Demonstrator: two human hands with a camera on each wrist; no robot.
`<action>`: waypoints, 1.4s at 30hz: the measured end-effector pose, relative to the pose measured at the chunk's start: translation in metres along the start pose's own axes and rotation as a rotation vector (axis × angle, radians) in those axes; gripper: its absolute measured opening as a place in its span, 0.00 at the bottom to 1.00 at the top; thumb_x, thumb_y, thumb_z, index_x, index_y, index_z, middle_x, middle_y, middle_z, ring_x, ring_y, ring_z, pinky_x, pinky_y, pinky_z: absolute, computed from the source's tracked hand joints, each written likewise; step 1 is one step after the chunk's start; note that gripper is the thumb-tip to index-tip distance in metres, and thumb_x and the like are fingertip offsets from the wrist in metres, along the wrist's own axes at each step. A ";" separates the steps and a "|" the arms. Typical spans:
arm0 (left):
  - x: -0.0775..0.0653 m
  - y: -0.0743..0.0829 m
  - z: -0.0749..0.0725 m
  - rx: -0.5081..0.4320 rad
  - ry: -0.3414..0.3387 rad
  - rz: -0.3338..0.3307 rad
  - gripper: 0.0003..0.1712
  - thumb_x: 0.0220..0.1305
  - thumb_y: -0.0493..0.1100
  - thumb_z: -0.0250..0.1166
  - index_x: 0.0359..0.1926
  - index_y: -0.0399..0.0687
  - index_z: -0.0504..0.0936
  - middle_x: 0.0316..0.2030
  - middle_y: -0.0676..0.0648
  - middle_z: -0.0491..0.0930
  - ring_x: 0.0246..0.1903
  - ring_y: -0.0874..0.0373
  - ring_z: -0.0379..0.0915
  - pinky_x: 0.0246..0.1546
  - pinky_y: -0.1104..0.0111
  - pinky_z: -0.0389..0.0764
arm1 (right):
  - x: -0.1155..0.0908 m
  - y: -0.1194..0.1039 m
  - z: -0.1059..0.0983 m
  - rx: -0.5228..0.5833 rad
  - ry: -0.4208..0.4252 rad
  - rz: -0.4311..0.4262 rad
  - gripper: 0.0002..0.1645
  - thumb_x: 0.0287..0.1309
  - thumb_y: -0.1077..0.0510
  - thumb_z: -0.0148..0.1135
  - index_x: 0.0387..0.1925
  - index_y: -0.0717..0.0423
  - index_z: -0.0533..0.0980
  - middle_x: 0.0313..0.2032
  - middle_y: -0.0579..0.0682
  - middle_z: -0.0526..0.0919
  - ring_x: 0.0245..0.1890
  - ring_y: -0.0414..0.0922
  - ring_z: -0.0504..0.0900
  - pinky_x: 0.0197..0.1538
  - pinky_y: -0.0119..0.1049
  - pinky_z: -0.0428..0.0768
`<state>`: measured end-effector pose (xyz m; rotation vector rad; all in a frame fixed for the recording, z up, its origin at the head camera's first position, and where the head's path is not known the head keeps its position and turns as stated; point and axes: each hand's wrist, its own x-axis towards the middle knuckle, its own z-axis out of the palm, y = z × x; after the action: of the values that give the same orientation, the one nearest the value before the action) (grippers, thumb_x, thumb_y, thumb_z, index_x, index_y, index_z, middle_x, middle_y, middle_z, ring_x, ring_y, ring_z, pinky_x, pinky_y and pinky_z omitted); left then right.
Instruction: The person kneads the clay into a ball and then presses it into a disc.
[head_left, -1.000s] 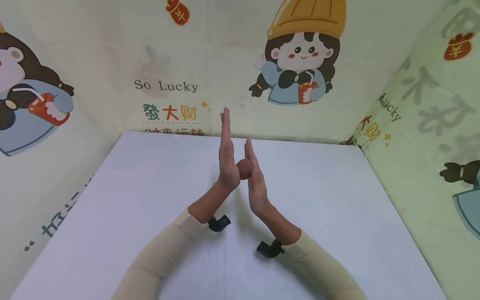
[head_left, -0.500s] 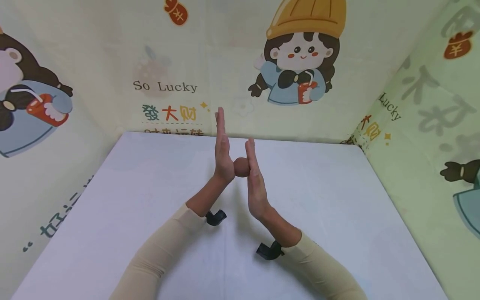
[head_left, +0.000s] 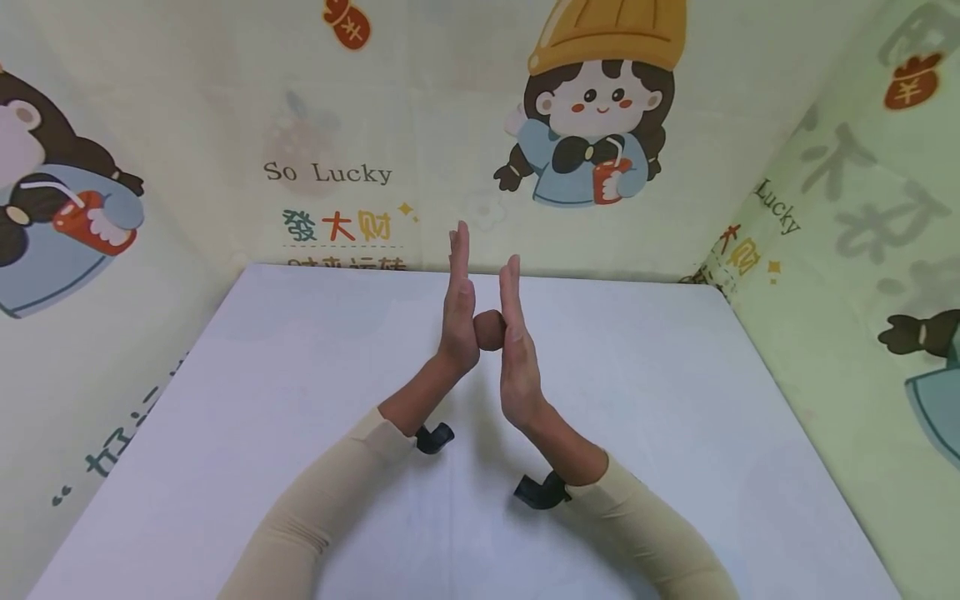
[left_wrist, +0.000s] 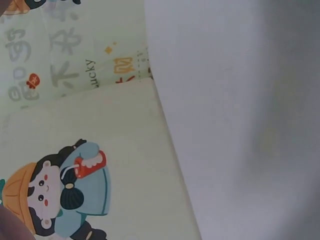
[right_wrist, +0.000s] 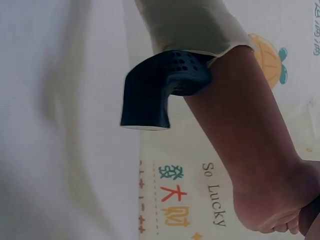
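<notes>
In the head view a small brown ball (head_left: 490,330), with a smooth clay-like surface, is held between two flat palms above the white table. My left hand (head_left: 459,325) presses it from the left, fingers straight and pointing up and away. From the right, the palm and fingers of my right hand (head_left: 520,362) press against it, also straight. The right wrist view catches my left forearm and the heel of the left hand (right_wrist: 275,200), with a dark part of the ball (right_wrist: 308,217) at the right edge. A sliver of skin fills the left wrist view's lower-left corner.
A white table (head_left: 337,350) spreads under both arms. Printed cloth walls (head_left: 450,100) with cartoon figures and lettering stand behind it and at both sides. Black wrist cameras (head_left: 542,492) stick out below the beige sleeves (head_left: 645,525).
My left hand shifts slightly left, then back right. My right hand slides forward along the ball, its fingertips now higher in view. The ball stays between the palms, and the head view shifts slightly.
</notes>
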<state>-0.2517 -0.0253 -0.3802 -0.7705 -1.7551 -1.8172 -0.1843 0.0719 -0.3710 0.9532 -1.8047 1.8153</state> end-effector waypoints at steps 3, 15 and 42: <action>-0.002 0.001 0.001 0.014 -0.006 0.006 0.44 0.81 0.63 0.32 0.85 0.42 0.42 0.85 0.50 0.40 0.82 0.56 0.27 0.79 0.54 0.34 | 0.004 -0.002 0.000 -0.014 0.003 -0.008 0.47 0.83 0.36 0.26 0.82 0.66 0.38 0.84 0.55 0.30 0.83 0.50 0.32 0.80 0.51 0.36; -0.009 0.002 0.008 0.035 -0.081 0.057 0.41 0.82 0.58 0.28 0.85 0.40 0.42 0.85 0.46 0.40 0.83 0.52 0.26 0.79 0.52 0.34 | 0.019 -0.010 -0.005 -0.001 0.051 -0.001 0.50 0.81 0.32 0.29 0.83 0.64 0.36 0.84 0.52 0.32 0.82 0.45 0.42 0.80 0.47 0.38; -0.034 0.015 0.029 -0.085 -0.203 0.122 0.46 0.83 0.64 0.28 0.82 0.31 0.40 0.84 0.40 0.41 0.69 0.60 0.60 0.79 0.47 0.40 | 0.042 -0.009 -0.029 -0.006 0.141 -0.051 0.44 0.82 0.40 0.28 0.83 0.63 0.38 0.84 0.54 0.34 0.83 0.45 0.32 0.80 0.45 0.35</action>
<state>-0.2157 0.0020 -0.3928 -1.1057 -1.7204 -1.7941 -0.2116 0.0933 -0.3333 0.8390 -1.6841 1.7974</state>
